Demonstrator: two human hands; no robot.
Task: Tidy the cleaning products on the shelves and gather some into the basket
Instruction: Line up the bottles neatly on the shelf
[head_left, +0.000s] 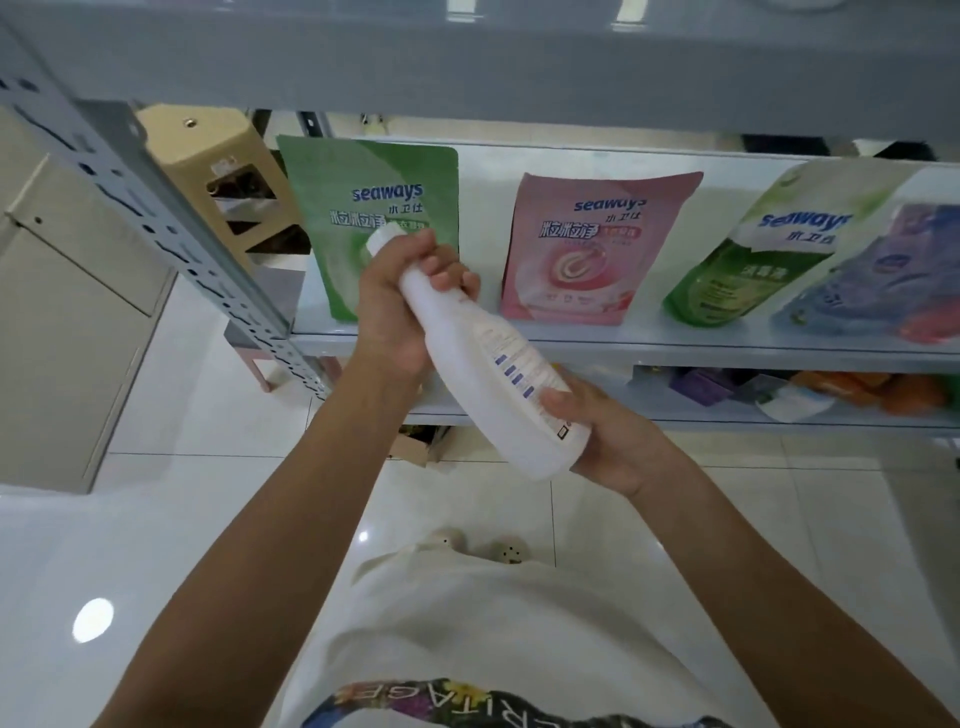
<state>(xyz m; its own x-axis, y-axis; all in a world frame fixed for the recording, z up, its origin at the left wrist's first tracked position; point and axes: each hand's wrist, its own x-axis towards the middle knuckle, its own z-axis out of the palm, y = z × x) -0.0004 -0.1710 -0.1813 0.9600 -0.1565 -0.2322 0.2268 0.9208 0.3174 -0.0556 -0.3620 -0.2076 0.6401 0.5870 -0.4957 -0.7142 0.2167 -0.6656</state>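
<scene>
Far left of the frame: beige cabinet on white tiled floor. Just right of it, grey perforated upright of the shelving, slanting down toward the centre, with a beige plastic stool behind.

Left of centre, on the middle shelf: green pouch, upright, partly covered by the left hand. Grips the neck of the white bottle just under the cap, fingers curled tight round it and pressed together.

Centre of the frame: the bottle itself, held in the air in front of the shelf edge, tilted, cap toward the upper left, base toward the lower right, printed label facing up.

Right of centre: right hand cupping the base, thumb lying across the label; remaining fingers hidden under the bottle, spread not discernible.

Behind, further right on the same shelf: pink pouch standing upright, then a second green pouch leaning right against a purple pouch at the right edge. Below, on the lower shelf: blurred purple and orange packets.

Bottom centre: white shirt.
</scene>
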